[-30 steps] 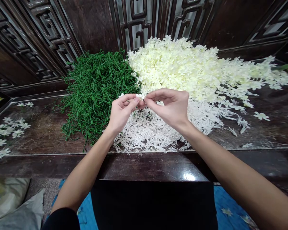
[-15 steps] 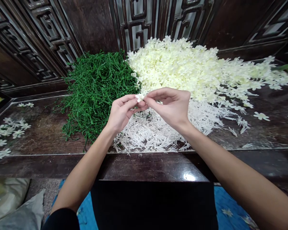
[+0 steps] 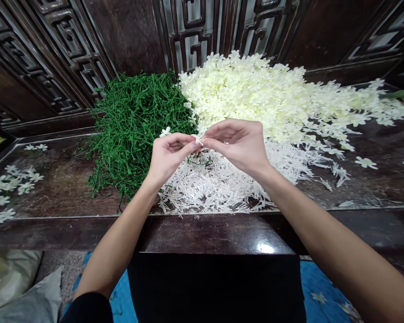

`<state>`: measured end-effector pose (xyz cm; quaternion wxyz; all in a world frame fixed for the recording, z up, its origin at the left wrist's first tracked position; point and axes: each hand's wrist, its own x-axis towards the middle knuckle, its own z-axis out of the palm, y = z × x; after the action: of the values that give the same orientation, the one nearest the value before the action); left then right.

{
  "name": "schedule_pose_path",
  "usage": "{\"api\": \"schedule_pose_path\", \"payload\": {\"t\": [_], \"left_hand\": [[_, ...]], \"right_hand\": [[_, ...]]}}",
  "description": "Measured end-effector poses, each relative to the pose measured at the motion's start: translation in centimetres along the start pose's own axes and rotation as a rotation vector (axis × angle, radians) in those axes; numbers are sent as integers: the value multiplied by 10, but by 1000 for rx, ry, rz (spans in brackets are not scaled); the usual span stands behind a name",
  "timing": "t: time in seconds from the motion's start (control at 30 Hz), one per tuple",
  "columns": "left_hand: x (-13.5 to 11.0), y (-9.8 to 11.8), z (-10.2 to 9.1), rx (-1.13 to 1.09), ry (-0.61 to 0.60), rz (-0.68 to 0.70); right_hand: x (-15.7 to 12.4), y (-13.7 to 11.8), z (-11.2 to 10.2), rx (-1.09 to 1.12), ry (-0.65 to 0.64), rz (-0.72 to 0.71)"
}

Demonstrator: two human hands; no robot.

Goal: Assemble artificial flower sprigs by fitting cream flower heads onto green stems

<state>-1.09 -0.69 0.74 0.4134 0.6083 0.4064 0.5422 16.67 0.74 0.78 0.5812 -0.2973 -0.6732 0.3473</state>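
My left hand (image 3: pixel 168 154) and my right hand (image 3: pixel 237 143) meet fingertip to fingertip above the table, both pinched on a small white flower part (image 3: pixel 198 139). A small cream flower (image 3: pixel 164 132) sticks out above my left hand's fingers. Under the hands lies a heap of thin white plastic pieces (image 3: pixel 222 184). A pile of green stems (image 3: pixel 134 121) lies to the left behind my left hand. A big mound of cream flowers (image 3: pixel 265 96) lies behind my right hand.
The dark wooden table (image 3: pixel 54 188) backs onto carved wooden panels (image 3: pixel 195 31). Several finished flowers (image 3: pixel 6 188) lie at the far left, with loose ones (image 3: pixel 366 162) at the right. Pale sacks (image 3: pixel 16 287) and a blue mat (image 3: pixel 323 287) are on the floor.
Both hands have risen slightly and stayed pinched together. A cream flower now stands out above my left hand's fingers.
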Motion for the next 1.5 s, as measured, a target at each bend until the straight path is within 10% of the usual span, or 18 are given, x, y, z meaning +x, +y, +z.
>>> {"api": "schedule_pose_path", "payload": {"t": [0.23, 0.8, 1.5], "left_hand": [[-1, 1, -1, 155, -1, 20], [-1, -1, -2, 373, -30, 200], [1, 1, -1, 307, 12, 76]], "right_hand": [[4, -3, -9, 103, -360, 128], [7, -2, -14, 60, -297, 206], [3, 3, -8, -139, -261, 11]]}}
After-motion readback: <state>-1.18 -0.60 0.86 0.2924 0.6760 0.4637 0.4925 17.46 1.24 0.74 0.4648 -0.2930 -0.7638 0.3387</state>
